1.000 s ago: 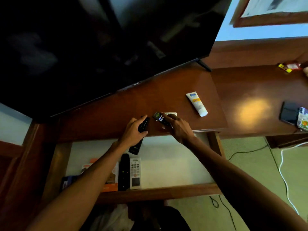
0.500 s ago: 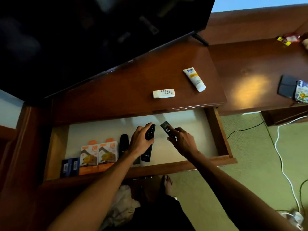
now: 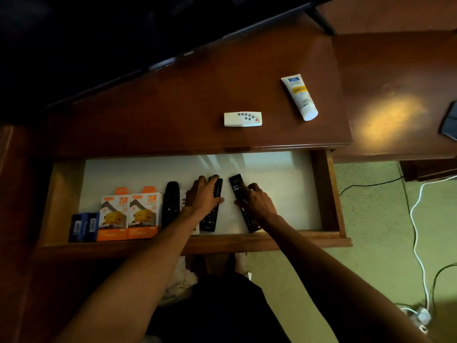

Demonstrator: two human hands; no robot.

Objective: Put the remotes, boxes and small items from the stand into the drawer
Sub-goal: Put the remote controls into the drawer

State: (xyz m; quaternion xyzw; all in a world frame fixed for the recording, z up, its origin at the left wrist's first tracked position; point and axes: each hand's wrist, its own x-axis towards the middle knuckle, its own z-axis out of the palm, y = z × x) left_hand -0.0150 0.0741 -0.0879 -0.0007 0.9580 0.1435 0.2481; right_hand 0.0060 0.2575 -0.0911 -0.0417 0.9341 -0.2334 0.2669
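Note:
The open drawer (image 3: 329, 194) has a white floor. My left hand (image 3: 204, 195) lies on a black remote (image 3: 214, 209) that rests flat on that floor. My right hand (image 3: 256, 203) grips a second black remote (image 3: 237, 185), laid at a slant to the right of the first. Left of my hands lie a third black remote (image 3: 171, 201), a white remote mostly hidden under my left arm, two orange boxes (image 3: 129, 214) and two dark blue boxes (image 3: 82, 226). On the stand's top (image 3: 173, 115) lie a small white remote (image 3: 242, 119) and a white tube (image 3: 299, 96).
A large dark TV (image 3: 111, 33) stands at the back of the stand. A lower wooden table (image 3: 395, 95) adjoins at the right, with a dark object (image 3: 448, 122) at the frame's edge. White and black cables (image 3: 418, 243) trail across the green carpet at the right.
Both hands carried their black remotes from the stand's top down into the drawer, and the remotes now lie on the drawer floor. The view tilted downward.

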